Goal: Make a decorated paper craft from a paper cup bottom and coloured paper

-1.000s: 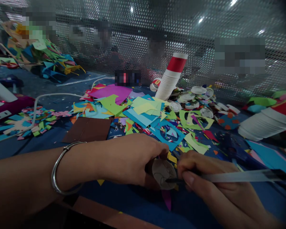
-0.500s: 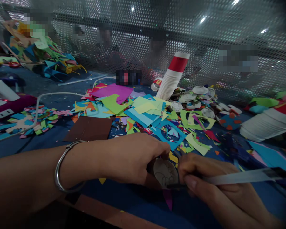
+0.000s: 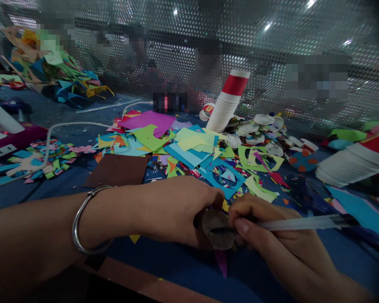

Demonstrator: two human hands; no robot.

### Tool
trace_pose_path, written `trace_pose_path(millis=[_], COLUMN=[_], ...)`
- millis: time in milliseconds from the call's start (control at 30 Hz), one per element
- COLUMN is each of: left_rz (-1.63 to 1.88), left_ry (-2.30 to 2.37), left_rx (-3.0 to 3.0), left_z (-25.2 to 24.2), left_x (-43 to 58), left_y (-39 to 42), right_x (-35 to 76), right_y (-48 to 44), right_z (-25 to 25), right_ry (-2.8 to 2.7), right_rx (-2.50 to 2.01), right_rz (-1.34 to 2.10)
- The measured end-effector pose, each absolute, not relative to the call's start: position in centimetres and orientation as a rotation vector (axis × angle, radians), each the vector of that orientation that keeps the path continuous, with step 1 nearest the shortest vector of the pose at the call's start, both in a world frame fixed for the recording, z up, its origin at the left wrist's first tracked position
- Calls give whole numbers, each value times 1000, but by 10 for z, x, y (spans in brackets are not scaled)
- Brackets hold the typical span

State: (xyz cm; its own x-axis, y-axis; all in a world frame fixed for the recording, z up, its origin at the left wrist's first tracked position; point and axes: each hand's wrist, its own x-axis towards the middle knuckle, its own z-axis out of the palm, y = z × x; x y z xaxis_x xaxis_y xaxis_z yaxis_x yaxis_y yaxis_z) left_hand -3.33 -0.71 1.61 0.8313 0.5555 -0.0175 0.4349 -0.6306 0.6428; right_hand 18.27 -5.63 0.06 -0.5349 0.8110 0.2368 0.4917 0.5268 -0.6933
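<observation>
Low in the middle of the head view, my left hand [image 3: 177, 210] grips a small round disc [image 3: 220, 240] by its left side. The disc looks like a paper cup bottom, with dark curved lines drawn on its pale face. A pointed purple paper piece [image 3: 221, 261] sticks out below it. My right hand [image 3: 271, 235] holds a pen [image 3: 293, 223] with a translucent barrel, pinched between thumb and fingers. The pen's dark tip lies over the disc's face. My left fingertips are partly hidden behind the disc.
Coloured paper scraps [image 3: 189, 145] cover the table behind my hands, beside a brown paper square [image 3: 116, 170]. A leaning stack of paper cups [image 3: 224, 107] stands before the perforated metal screen [image 3: 177, 63]. More cups [image 3: 344, 166] lie at right. A white cable [image 3: 50, 136] runs at left.
My right hand and the pen have shifted left and slightly up, and the tip has moved across the disc. More dark lines show on the disc. My left hand stays nearly still.
</observation>
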Motion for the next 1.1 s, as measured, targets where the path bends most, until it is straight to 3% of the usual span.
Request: trace_pose_path(millis=[1100], left_rz=[182], left_ry=[690], left_rx=[2336], left_z=[19], left_x=[-32], left_y=[-5], right_x=[179], right_y=[-57], right_z=[8], right_ry=[-2291], right_rx=[-1016], right_rz=[788])
